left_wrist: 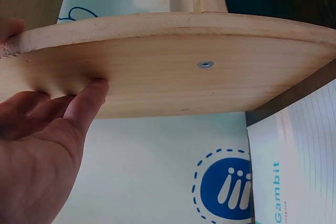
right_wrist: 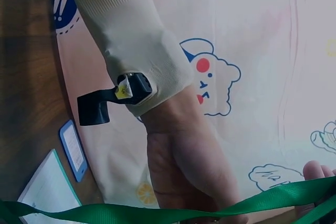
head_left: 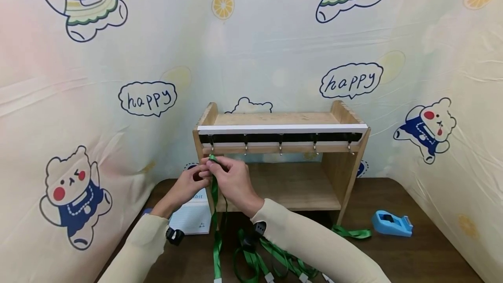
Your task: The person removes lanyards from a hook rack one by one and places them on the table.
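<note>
A green lanyard (head_left: 214,191) hangs from between my two hands at the rack's left end, its strap trailing down over the table front. My right hand (head_left: 235,182) pinches its top just below the leftmost metal hook (head_left: 212,145). From the left, the thumb and index of my left hand (head_left: 188,189) close in on the same spot. In the left wrist view, fingers of the left hand (left_wrist: 47,145) lie right at the wooden side panel (left_wrist: 152,72). The lanyard (right_wrist: 131,216) crosses the bottom of the right wrist view; its held end is hidden by the fingers.
The wooden rack (head_left: 330,178) carries a row of several hooks. More green lanyards (head_left: 283,259) lie on the table (head_left: 424,257) under the right forearm, and another strap (head_left: 351,232) lies by the rack's right foot. A blue tape dispenser (head_left: 392,223) stands right; a notebook (head_left: 192,217) lies left.
</note>
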`<control>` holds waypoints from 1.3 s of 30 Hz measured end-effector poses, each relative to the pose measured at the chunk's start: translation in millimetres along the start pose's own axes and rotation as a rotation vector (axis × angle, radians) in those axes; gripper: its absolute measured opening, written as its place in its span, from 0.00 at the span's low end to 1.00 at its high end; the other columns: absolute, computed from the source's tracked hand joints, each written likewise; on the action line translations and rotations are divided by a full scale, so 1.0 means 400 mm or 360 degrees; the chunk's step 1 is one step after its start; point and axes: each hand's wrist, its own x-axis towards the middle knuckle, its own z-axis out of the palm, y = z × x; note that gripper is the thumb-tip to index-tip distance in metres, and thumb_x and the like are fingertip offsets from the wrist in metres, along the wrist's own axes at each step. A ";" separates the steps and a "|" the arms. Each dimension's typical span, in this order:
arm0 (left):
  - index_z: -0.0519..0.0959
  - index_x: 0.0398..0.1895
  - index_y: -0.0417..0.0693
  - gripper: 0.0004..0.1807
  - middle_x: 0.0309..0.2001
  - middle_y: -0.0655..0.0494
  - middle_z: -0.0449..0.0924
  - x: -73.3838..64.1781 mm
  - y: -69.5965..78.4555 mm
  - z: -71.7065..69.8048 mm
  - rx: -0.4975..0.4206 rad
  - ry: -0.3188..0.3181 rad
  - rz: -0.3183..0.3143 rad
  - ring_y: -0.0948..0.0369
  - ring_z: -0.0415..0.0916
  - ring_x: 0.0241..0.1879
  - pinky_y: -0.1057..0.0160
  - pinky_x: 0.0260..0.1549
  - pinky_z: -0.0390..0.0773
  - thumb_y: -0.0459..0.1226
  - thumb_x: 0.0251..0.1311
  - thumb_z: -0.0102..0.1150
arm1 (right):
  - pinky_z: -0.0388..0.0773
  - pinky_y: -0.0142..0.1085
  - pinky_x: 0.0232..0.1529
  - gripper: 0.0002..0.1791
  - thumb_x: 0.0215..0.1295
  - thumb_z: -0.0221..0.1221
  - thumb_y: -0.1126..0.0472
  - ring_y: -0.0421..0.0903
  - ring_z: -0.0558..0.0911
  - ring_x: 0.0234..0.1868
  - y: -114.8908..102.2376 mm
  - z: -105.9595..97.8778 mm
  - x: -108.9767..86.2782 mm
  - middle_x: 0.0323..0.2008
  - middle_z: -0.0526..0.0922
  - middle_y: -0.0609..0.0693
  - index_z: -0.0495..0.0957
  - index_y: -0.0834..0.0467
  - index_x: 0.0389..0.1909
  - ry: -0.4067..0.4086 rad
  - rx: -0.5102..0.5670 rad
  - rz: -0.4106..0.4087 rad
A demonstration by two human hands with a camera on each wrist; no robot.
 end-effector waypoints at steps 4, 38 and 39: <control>0.72 0.68 0.48 0.28 0.62 0.45 0.78 0.001 0.003 -0.001 0.0023 0.0008 0.0009 0.51 0.76 0.54 0.53 0.54 0.79 0.48 0.69 0.59 | 0.83 0.36 0.55 0.15 0.73 0.59 0.52 0.38 0.86 0.54 0.002 -0.003 -0.010 0.50 0.89 0.45 0.85 0.50 0.54 0.0005 0.0006 -0.0044; 0.69 0.70 0.47 0.28 0.63 0.41 0.78 0.005 -0.003 0.007 0.0039 0.0037 -0.0011 0.47 0.78 0.60 0.45 0.59 0.79 0.44 0.68 0.58 | 0.85 0.35 0.50 0.15 0.73 0.58 0.58 0.59 0.89 0.48 0.116 0.050 -0.164 0.47 0.88 0.66 0.84 0.63 0.51 -0.0182 0.0502 0.0172; 0.69 0.70 0.47 0.28 0.63 0.41 0.78 0.006 -0.002 0.007 0.0040 0.0039 -0.0007 0.47 0.78 0.59 0.45 0.58 0.79 0.44 0.68 0.58 | 0.85 0.35 0.49 0.15 0.73 0.58 0.58 0.57 0.89 0.47 0.122 0.053 -0.170 0.47 0.88 0.66 0.85 0.63 0.50 -0.0174 0.0505 0.0184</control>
